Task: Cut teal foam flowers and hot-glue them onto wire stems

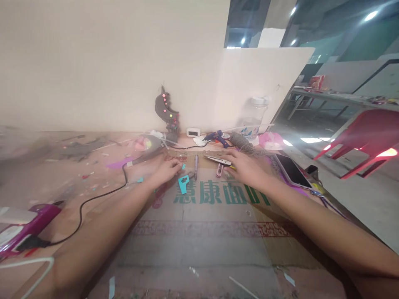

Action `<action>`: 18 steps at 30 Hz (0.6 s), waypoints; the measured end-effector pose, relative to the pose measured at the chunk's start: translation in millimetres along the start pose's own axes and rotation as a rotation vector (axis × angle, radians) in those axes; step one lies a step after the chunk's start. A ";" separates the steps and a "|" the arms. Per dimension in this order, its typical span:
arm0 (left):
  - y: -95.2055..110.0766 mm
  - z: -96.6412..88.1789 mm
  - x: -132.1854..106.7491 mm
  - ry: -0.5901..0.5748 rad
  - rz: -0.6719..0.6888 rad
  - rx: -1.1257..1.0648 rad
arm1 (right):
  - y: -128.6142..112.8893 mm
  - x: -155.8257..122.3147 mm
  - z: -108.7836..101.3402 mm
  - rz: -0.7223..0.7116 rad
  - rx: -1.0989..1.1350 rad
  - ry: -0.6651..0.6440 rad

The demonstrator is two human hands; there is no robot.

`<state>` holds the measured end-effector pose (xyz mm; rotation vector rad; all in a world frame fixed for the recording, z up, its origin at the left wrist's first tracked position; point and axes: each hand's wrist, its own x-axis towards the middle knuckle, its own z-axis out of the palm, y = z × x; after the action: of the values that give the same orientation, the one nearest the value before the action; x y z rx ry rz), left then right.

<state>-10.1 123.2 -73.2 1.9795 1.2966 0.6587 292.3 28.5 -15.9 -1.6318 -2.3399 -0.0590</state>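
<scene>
At the middle of the table, my left hand (168, 169) has its fingers bent together, with a small blue scrap (183, 166) at the fingertips. Just below lies a larger blue cut piece (183, 185) with a dark shape on it. My right hand (245, 166) is closed around the handles of a pair of scissors (218, 160), whose blades point left. A pen (196, 167) lies upright in view between the hands. Under the scissors there is a small pinkish tool (219, 170), perhaps a cutter. Printed cardboard (212, 211) lies beneath both hands.
A dark crescent ornament (163, 107) stands against the back board. Nearby are a blue glue gun (218, 138), a grey yarn bundle (241, 143), a clear jar (254, 118) and a phone (293, 171). A black cord (81, 211) runs from a purple box (34, 226) at left.
</scene>
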 end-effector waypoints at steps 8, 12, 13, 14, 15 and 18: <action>22.1 32.5 38.1 -0.050 -0.018 -0.119 | -82.4 26.0 35.8 -0.332 0.197 -0.147; 43.8 22.0 43.9 -0.097 -0.019 -0.049 | -62.8 32.0 56.2 -0.267 0.253 -0.081; 47.3 14.7 41.3 -0.107 -0.020 -0.025 | -57.3 29.7 56.7 -0.264 0.275 -0.080; 49.3 6.4 36.5 -0.115 -0.013 -0.002 | -52.8 25.8 55.7 -0.264 0.300 -0.084; 49.6 -2.4 29.7 -0.122 -0.012 0.023 | -49.8 20.9 53.5 -0.266 0.328 -0.092; 40.4 -26.3 -0.1 -0.106 0.007 0.101 | -50.7 4.6 45.4 -0.282 0.429 -0.135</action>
<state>-5.3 118.7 -25.4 2.0720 1.2816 0.4928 234.4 23.4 -51.7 -1.1279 -2.4467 0.4740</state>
